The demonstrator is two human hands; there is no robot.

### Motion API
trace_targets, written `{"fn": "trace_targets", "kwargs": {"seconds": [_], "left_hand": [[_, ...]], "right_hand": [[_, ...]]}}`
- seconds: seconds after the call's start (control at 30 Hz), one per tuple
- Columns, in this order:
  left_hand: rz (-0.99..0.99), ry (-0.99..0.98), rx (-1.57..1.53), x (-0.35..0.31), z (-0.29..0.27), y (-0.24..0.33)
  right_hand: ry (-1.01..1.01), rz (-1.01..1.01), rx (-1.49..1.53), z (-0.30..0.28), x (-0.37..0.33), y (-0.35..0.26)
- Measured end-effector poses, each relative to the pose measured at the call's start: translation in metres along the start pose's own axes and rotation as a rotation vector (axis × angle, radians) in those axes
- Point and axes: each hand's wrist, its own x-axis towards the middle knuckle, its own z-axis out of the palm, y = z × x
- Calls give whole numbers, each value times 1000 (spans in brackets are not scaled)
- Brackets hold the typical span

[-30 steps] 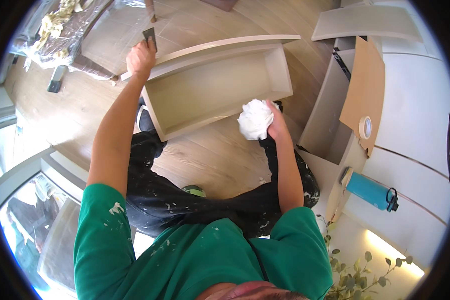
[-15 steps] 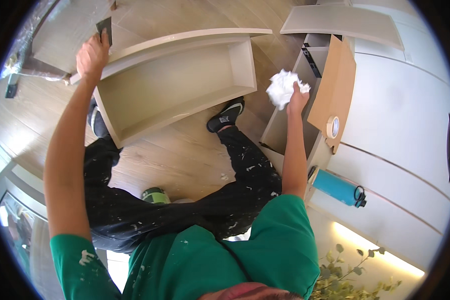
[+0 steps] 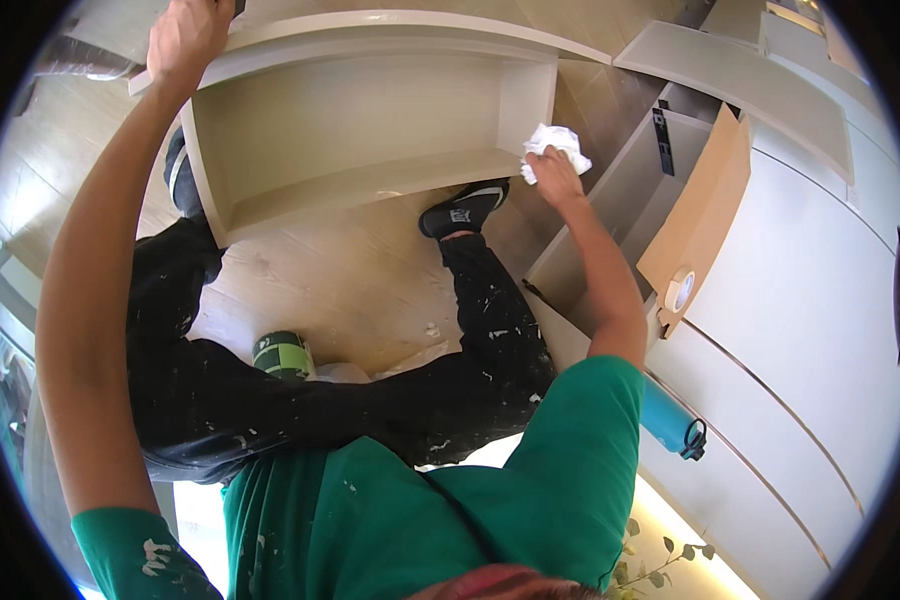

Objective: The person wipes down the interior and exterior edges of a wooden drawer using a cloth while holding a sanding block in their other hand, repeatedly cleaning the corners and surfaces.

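A pale drawer point(image 3: 370, 110) lies between my feet, its open side up and its long front panel on the far side. At the panel's far left end is my left hand point(image 3: 185, 45), closed around a dark flat scraper point(image 3: 239, 8). Only a small corner of the scraper shows at the picture's upper edge. By the drawer's near right corner, my right hand point(image 3: 558, 180) grips a crumpled white cloth or paper wad point(image 3: 562, 145). I cannot tell whether the wad touches the drawer.
To the right stands a cabinet with an open compartment point(image 3: 620, 190), a brown cardboard sheet point(image 3: 705, 200) and a tape roll point(image 3: 679, 290). A blue bottle point(image 3: 668, 415) lies nearer. A green-and-black tub point(image 3: 282, 355) sits beside my left leg. A loose panel point(image 3: 740, 85) is at far right.
My right hand has moved left with the white wad, from over the cabinet to the drawer's corner. My left hand, with the scraper, is now higher in the picture; the view has shifted.
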Motion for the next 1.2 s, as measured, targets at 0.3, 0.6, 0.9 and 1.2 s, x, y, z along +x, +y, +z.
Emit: {"fn": "trace_targets", "kwargs": {"seconds": [0.3,0.6,0.9,1.2], "left_hand": [[113,81,99,-4,5,4],[-117,-4,-172,8,-18,18],[-326,-301,-259,26,-42,42],[-508,63,-581,18,-56,92]], "right_hand": [[361,162,107,-74,8,38],[-53,10,31,-13,3,12],[279,593,621,-60,-81,8],[786,698,2278,-128,-194,-166]]}}
